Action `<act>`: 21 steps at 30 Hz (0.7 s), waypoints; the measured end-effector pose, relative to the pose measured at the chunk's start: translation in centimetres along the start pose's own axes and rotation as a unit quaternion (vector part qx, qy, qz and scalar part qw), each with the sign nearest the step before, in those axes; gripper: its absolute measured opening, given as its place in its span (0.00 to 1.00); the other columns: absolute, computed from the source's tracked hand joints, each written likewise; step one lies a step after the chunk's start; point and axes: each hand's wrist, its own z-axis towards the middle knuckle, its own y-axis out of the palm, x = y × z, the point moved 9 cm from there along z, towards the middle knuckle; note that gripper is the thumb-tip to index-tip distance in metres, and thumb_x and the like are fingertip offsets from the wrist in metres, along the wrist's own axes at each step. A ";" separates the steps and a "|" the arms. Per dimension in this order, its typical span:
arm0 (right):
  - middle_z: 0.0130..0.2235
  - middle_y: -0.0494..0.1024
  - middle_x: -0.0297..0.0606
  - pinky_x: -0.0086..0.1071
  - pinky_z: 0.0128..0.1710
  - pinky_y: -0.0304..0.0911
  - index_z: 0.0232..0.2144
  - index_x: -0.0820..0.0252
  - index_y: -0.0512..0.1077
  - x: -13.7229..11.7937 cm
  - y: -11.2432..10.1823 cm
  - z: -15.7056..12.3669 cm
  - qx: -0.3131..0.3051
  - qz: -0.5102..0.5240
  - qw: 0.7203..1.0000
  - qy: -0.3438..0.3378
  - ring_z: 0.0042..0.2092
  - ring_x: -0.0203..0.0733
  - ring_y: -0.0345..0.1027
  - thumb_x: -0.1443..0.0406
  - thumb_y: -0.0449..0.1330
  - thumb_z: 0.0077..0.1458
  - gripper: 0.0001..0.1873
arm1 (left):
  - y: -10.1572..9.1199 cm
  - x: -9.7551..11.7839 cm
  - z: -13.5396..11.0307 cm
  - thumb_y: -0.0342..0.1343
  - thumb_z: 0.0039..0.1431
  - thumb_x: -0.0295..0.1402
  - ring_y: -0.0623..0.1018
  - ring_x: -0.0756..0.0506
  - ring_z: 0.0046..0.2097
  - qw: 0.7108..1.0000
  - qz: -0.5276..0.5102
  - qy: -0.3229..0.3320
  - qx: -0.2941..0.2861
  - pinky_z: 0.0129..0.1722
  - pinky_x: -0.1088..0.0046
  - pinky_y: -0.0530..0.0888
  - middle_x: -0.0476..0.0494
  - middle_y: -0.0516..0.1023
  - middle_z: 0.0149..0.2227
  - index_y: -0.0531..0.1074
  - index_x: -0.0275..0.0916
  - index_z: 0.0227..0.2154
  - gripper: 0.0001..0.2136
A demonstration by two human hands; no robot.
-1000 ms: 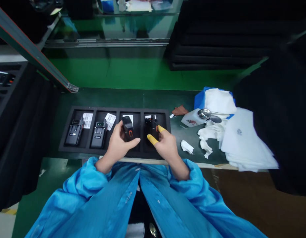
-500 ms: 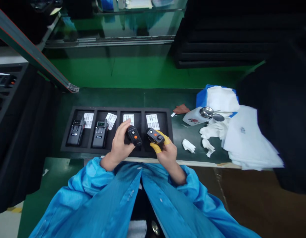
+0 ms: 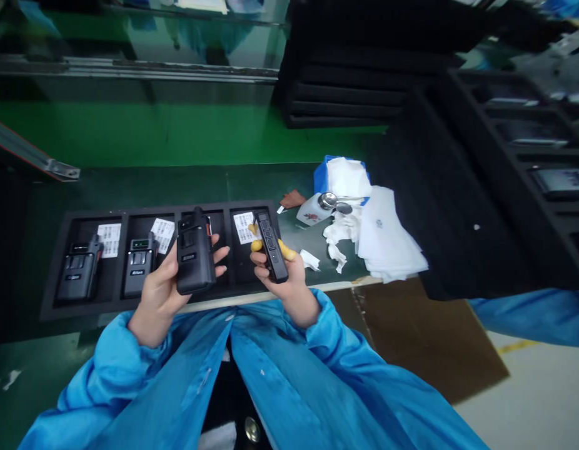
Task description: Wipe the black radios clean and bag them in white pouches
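My left hand (image 3: 161,287) holds a black handheld radio (image 3: 194,253) upright, its front facing me. My right hand (image 3: 282,278), with yellow finger cots, grips a second black radio (image 3: 271,245) turned edge-on, showing its side buttons. Both are lifted above a black foam tray (image 3: 55,306) with four compartments. Two more radios (image 3: 78,275) (image 3: 138,272) lie in the tray's two left compartments, each beside a white label. The two right compartments hold only labels (image 3: 244,226).
White cloths (image 3: 387,234), crumpled wipes (image 3: 336,240), a small white dispenser bottle with a metal top (image 3: 317,209) and a blue pack (image 3: 322,178) lie at the right. Stacked black foam trays (image 3: 505,175) stand further right and at the back. A blue sleeve (image 3: 538,315) shows at the right edge.
Both hands have raised their radios higher off the tray and turned them; the left one now shows its front, the right one its side. My head view has swung to the right.
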 end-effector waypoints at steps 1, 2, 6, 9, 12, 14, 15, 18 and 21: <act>0.43 0.74 0.45 0.29 0.24 0.59 0.38 0.59 0.68 0.1 0.2 0.0 0.000 0.026 1.000 0.006 0.31 0.37 0.60 0.57 0.40 0.59 0.20 | 0.7 0.3 -0.3 0.69 0.35 0.50 0.76 0.29 0.51 0.999 0.012 0.002 -0.036 0.40 0.50 0.78 0.34 0.72 0.55 0.70 0.47 0.49 0.35; 0.41 0.74 0.44 0.28 0.23 0.58 0.37 0.59 0.69 0.2 0.4 -0.1 -0.001 0.048 0.999 0.011 0.31 0.36 0.59 0.57 0.40 0.59 0.20 | 1.2 0.5 -0.5 0.68 0.35 0.49 0.75 0.27 0.53 0.998 0.027 0.004 -0.064 0.40 0.48 0.78 0.33 0.69 0.58 0.67 0.49 0.53 0.38; 0.35 0.73 0.39 0.24 0.20 0.56 0.35 0.58 0.70 0.4 1.1 0.0 -0.018 0.118 0.992 0.032 0.29 0.33 0.57 0.59 0.41 0.60 0.19 | 1.9 0.8 -0.6 0.70 0.38 0.44 0.75 0.30 0.54 0.992 0.068 0.018 -0.105 0.43 0.51 0.77 0.35 0.65 0.61 0.50 0.56 0.63 0.49; 0.30 0.73 0.35 0.21 0.20 0.57 0.33 0.58 0.71 0.9 1.3 -0.1 -0.023 0.189 0.980 0.059 0.27 0.30 0.59 0.61 0.44 0.60 0.16 | 1.9 0.8 -0.1 0.73 0.35 0.41 0.76 0.35 0.52 0.990 0.091 0.054 -0.096 0.45 0.59 0.78 0.36 0.66 0.60 0.35 0.58 0.66 0.60; 0.31 0.75 0.34 0.21 0.20 0.59 0.33 0.58 0.71 1.1 1.1 -0.1 -0.025 0.217 0.974 0.058 0.27 0.29 0.62 0.61 0.50 0.57 0.12 | 2.0 0.8 0.2 0.75 0.31 0.40 0.75 0.36 0.53 0.987 0.111 0.073 -0.087 0.43 0.64 0.78 0.35 0.60 0.64 0.32 0.56 0.66 0.65; 0.33 0.77 0.34 0.24 0.22 0.62 0.34 0.57 0.72 0.9 0.6 0.3 -0.020 0.179 0.983 0.039 0.28 0.31 0.65 0.60 0.54 0.55 0.09 | 2.0 0.9 0.3 0.74 0.33 0.38 0.75 0.37 0.53 0.986 0.125 0.075 -0.082 0.43 0.64 0.78 0.36 0.59 0.64 0.33 0.55 0.66 0.63; 0.34 0.77 0.34 0.25 0.24 0.64 0.35 0.56 0.72 0.5 0.1 0.8 -0.005 0.146 0.989 0.015 0.30 0.33 0.67 0.60 0.56 0.53 0.09 | 1.8 1.2 0.5 0.73 0.35 0.36 0.75 0.38 0.53 0.985 0.134 0.079 -0.074 0.44 0.64 0.77 0.36 0.62 0.63 0.35 0.54 0.66 0.61; 0.44 0.78 0.33 0.33 0.42 0.70 0.42 0.53 0.70 -2.0 -1.8 2.5 0.078 0.012 0.990 -0.116 0.43 0.37 0.71 0.61 0.61 0.47 0.17 | 0.8 2.2 2.3 0.68 0.40 0.31 0.78 0.41 0.48 0.980 0.170 0.105 -0.019 0.45 0.66 0.76 0.39 0.74 0.52 0.47 0.46 0.65 0.50; 0.57 0.70 0.36 0.37 0.58 0.60 0.55 0.53 0.62 -4.7 -2.3 4.7 0.131 -0.180 0.947 -0.233 0.57 0.38 0.64 0.61 0.59 0.48 0.30 | -0.5 3.3 5.5 0.64 0.44 0.34 0.79 0.43 0.42 0.959 0.231 0.151 0.063 0.42 0.67 0.76 0.42 0.78 0.41 0.58 0.39 0.59 0.37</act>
